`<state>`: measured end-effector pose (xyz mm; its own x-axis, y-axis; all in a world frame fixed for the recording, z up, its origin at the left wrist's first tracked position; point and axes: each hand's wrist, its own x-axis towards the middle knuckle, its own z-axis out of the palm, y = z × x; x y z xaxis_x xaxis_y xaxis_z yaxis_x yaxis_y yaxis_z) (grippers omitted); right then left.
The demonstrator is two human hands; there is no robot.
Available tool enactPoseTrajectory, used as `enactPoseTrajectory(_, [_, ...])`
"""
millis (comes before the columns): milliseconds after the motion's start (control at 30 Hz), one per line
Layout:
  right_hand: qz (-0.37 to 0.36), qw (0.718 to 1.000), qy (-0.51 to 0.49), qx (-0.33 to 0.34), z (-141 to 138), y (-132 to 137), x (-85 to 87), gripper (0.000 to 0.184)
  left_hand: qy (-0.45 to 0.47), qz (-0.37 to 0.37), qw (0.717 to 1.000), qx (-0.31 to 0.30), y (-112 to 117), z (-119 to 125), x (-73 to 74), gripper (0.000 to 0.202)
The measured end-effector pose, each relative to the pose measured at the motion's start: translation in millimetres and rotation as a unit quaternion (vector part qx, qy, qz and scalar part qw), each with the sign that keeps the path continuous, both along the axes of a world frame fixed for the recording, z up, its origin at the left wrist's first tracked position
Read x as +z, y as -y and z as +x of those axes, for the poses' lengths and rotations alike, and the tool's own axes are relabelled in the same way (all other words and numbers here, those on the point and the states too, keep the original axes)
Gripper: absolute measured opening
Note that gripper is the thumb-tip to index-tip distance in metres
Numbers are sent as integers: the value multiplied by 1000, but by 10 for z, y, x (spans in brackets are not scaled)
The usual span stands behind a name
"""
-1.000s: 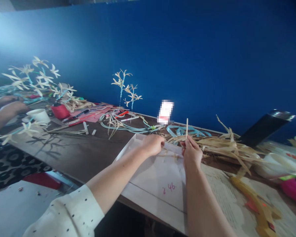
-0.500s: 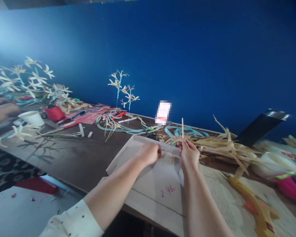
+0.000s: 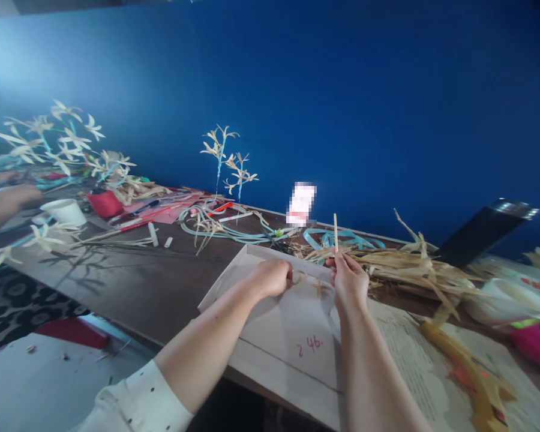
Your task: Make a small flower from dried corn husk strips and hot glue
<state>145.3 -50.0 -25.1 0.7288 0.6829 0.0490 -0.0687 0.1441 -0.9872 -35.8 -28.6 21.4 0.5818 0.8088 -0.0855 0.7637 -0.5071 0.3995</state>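
My right hand (image 3: 350, 279) is closed around a thin pale stick (image 3: 336, 234) that points upward. My left hand (image 3: 273, 278) rests curled over a shallow white cardboard box lid (image 3: 274, 354); its fingertips are turned away, so what they hold, if anything, is hidden. Small tan husk pieces (image 3: 300, 278) lie in the lid between my hands. Pink handwritten figures mark the lid's front part.
Dried husks (image 3: 400, 267) lie behind my right hand. A yellow glue gun (image 3: 470, 372) rests on printed paper at the right, near a black flask (image 3: 483, 231). Husk flowers (image 3: 220, 150) stand by the blue wall. Another person's hand (image 3: 20, 197) is at far left, near a white cup (image 3: 65, 213).
The whole view has shifted slightly, so things sit a little further right. Both hands keep nearly the same pose over the lid, and the stick is still in my right hand.
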Motion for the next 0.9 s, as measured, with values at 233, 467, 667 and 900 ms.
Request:
enactPoseTrajectory(233, [-5, 1000, 11, -11, 6, -13, -34, 48, 21, 49, 998, 11, -57, -38, -19, 17])
enactPoseTrajectory(467, [-3, 1000, -2, -1, -3, 2, -27, 46, 26, 111, 993, 11, -34, -15, -54, 27])
enactPoseTrajectory(667, [-5, 1000, -19, -6, -34, 29, 24, 44, 52, 97, 994, -19, 18, 45, -66, 19])
enactPoseTrajectory(900, [-7, 1000, -24, -4, -39, 35, 39, 40, 10, 105, 993, -54, 85, 114, -44, 21])
